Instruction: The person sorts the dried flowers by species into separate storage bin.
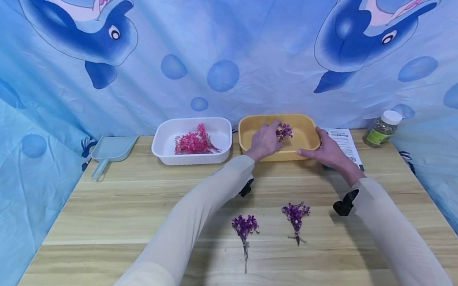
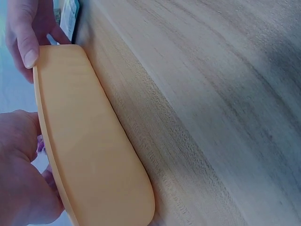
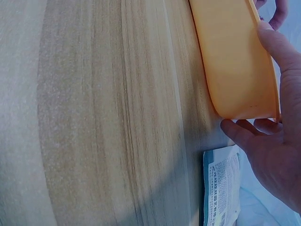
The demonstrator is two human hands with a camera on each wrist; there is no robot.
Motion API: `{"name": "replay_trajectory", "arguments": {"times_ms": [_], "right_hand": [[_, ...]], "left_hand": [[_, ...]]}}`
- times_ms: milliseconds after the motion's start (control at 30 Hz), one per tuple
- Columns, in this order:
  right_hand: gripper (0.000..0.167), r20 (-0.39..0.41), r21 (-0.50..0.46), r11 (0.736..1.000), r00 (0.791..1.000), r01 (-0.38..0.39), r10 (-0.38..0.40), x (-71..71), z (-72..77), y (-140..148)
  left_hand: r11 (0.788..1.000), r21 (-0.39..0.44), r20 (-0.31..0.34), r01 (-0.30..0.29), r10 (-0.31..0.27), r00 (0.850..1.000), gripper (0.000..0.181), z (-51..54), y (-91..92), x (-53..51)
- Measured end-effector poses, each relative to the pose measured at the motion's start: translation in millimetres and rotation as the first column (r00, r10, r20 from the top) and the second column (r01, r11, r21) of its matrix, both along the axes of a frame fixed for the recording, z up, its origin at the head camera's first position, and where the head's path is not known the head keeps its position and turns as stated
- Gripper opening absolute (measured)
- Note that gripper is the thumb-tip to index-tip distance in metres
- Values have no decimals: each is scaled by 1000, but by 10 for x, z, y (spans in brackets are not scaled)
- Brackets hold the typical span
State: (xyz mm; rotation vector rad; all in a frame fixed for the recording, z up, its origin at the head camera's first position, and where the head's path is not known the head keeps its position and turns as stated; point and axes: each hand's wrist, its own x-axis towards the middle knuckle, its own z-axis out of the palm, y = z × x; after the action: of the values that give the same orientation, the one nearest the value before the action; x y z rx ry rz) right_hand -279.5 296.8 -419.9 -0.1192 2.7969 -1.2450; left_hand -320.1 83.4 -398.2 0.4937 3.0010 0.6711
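Observation:
My left hand (image 1: 265, 139) reaches over the front rim of a yellow plastic basin (image 1: 304, 140), its fingers curled at a small bunch of purple dried flowers (image 1: 284, 132). In the left wrist view the basin's wall hides most of that bunch. With thumb on the rim and fingers against the outer end wall, my right hand (image 1: 326, 150) grips the basin's right end. Two more bunches of purple dried flowers lie on the table in front: one on the left (image 1: 244, 228), one on the right (image 1: 296, 217).
A white basin (image 1: 190, 159) with pink dried flowers (image 1: 196, 141) stands left of the yellow one. Farther left lies a pale blue dustpan (image 1: 114, 149). A printed packet (image 1: 344, 141) and a white-lidded jar (image 1: 382, 129) are at the right. A blue curtain hangs behind the wooden table (image 1: 123, 224).

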Motion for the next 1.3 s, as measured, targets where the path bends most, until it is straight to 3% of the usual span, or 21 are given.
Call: {"name": "replay_trajectory", "arguments": {"times_ms": [167,300,500,600,733,867,1167,1300], "right_hand": [[123,3,1,1000,1000,-3,3,-1,-6,-8],[122,-3,-5,1000,1000,-7,7,-3,-8,0],[123,5,-11,1000,1000,-17,17,2,-18,-26],[123,12,-11,1000,1000,-28,28,3,-18,-32],[123,9,-16,999,1000,-29,29,11,-7,-14],[123,3,-8,1000,1000,-18,18,21,15,17],[121,-8,2,999,999,-44,44,9,22,31],[121,-2,-11,999,999,-52,52,9,26,26]], "left_hand": [[1000,21,15,2,-3,1000,66,-4,-48,-5],[995,95,28,9,-12,1000,64,29,-96,4],[980,195,24,30,-35,999,61,147,-238,128],[965,257,-26,51,-46,999,59,243,-311,292],[933,344,-99,104,-74,992,58,386,-382,589],[906,394,-126,153,-112,986,58,458,-464,854],[810,575,-21,116,-127,992,57,347,-781,1254],[798,595,-12,95,-109,994,57,272,-919,1405]]}}
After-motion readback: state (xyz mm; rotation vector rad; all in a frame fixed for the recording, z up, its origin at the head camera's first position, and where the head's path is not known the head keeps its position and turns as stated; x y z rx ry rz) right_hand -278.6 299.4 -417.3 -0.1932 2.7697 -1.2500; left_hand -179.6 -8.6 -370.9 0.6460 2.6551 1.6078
